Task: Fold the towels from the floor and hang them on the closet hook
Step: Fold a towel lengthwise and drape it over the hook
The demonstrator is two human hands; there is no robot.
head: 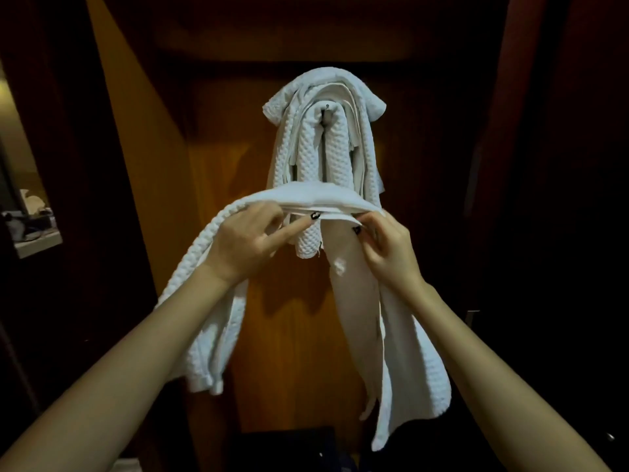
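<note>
Folded white waffle-textured towels [323, 148] hang over a small metal hook [327, 107] on the wooden closet back panel [218, 172]. In front of them I hold another white towel [401, 352] stretched level just below the hook, its two ends drooping on either side. My left hand [245, 243] pinches the towel's top fold left of centre, with the forefinger stretched along the edge. My right hand [388, 247] pinches the same fold at the right.
Dark closet doors [561, 199] stand on both sides of the lit wooden panel. A pale shelf with small items [30, 226] shows at the far left. A dark object [289, 447] sits low in the closet.
</note>
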